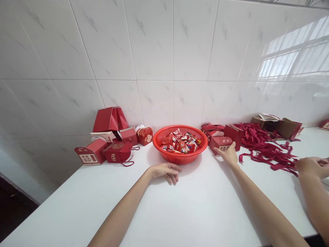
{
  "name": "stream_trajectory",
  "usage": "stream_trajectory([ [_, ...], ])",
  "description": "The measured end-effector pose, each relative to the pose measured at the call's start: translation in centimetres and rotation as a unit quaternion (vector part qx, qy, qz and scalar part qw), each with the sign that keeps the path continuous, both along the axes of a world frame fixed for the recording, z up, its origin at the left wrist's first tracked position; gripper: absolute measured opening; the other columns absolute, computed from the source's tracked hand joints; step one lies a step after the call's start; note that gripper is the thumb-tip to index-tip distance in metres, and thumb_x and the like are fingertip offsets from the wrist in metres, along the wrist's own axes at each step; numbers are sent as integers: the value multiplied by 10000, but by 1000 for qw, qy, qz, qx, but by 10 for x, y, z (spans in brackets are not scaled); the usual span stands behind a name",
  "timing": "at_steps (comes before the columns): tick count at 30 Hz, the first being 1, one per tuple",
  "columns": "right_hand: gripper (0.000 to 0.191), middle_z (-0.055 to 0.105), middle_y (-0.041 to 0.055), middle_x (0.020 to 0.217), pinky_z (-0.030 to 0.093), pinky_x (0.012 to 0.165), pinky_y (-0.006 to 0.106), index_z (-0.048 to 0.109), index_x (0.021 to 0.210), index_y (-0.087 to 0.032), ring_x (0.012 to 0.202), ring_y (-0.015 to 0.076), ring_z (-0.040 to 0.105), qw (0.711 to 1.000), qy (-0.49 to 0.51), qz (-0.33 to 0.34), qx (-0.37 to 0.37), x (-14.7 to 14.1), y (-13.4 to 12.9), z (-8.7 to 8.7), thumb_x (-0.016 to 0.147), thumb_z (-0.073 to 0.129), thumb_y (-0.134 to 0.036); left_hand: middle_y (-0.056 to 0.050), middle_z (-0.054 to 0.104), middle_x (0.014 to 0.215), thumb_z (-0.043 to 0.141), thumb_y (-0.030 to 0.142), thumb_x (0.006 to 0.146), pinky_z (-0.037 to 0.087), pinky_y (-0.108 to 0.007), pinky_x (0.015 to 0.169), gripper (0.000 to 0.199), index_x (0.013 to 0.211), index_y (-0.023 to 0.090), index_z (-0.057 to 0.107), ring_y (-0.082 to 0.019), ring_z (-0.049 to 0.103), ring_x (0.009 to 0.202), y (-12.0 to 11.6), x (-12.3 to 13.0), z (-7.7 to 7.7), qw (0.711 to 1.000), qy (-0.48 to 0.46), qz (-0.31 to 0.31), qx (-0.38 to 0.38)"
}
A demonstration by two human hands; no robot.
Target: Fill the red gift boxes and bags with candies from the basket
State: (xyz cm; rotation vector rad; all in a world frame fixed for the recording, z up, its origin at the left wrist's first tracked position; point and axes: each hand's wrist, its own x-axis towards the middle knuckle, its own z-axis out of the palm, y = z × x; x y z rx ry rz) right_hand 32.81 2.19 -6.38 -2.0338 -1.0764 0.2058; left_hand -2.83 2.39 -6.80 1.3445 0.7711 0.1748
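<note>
My left hand (pixel 165 171) rests over the white table just in front of a red plastic basket (pixel 180 159), holding nothing, its fingers loosely apart. Wrapped candies (pixel 181 140) fill the basket. To the basket's right, my right hand (pixel 228 156) grips a small red candy box (pixel 219 141) between thumb and fingers, by its front end. The box has a rounded flap and a pale panel with gold-red characters, partly covered by my hand. Behind and beside it stand more red boxes (pixel 235 137).
Several red gift boxes (pixel 117 151) are grouped at the left by the tiled wall. Dark red ribbons (pixel 267 151) lie heaped at the right, before an opened cardboard box (pixel 288 128). Another person's hand (pixel 312 167) is beside the ribbons.
</note>
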Motion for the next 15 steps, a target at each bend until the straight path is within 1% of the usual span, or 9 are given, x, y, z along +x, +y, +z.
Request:
stream_trajectory([
  [3, 1221, 442, 334, 1466, 451, 1011, 535, 104, 1537, -15, 1337, 458, 482, 1000, 5, -3, 2, -4, 3, 1, 660, 700, -621, -68, 739, 775, 881, 534, 585, 505, -304, 650, 688, 1090, 156, 606, -201, 711, 705, 0, 0, -2, 1000, -5, 7, 7],
  [5, 1228, 433, 345, 1465, 436, 1029, 535, 104, 1535, -5, 1349, 460, 466, 1000, 12, -9, 1, -6, 6, 0, 654, 708, -611, -66, 736, 778, 876, 516, 604, 506, -305, 652, 653, 1084, 157, 618, -201, 712, 701, 0, -1, -4, 1000, -12, 11, 9],
  [8, 1308, 367, 354, 1504, 406, 1059, 552, 77, 1538, -11, 1381, 469, 417, 999, 27, -9, 19, -3, 8, -6, 600, 738, -639, -67, 738, 789, 887, 488, 601, 511, -311, 661, 638, 1083, 156, 632, -203, 717, 699, 0, -1, -5, 1000, -18, 10, 4],
  [11, 1379, 280, 386, 1527, 358, 1090, 587, 116, 1514, 19, 1417, 502, 330, 998, 31, -8, 57, 4, 6, -15, 527, 750, -705, -68, 743, 785, 897, 490, 591, 516, -312, 668, 641, 1075, 157, 641, -202, 719, 700, 2, -2, -7, 1000, -22, 11, 4],
  [13, 1337, 283, 394, 1513, 324, 1102, 611, 194, 1478, 24, 1420, 517, 294, 995, 27, -11, 91, 7, 1, -18, 509, 756, -705, -70, 748, 783, 899, 501, 586, 517, -311, 669, 640, 1064, 159, 645, -202, 722, 705, 2, -2, -8, 1000, -27, 11, 2],
  [15, 1199, 340, 373, 1483, 301, 1107, 626, 283, 1434, 2, 1406, 510, 303, 991, 17, -6, 133, 6, -8, -16, 543, 749, -649, -72, 752, 788, 901, 508, 582, 516, -311, 675, 640, 1057, 161, 649, -204, 725, 715, 2, -2, -8, 999, -33, 11, -4],
])
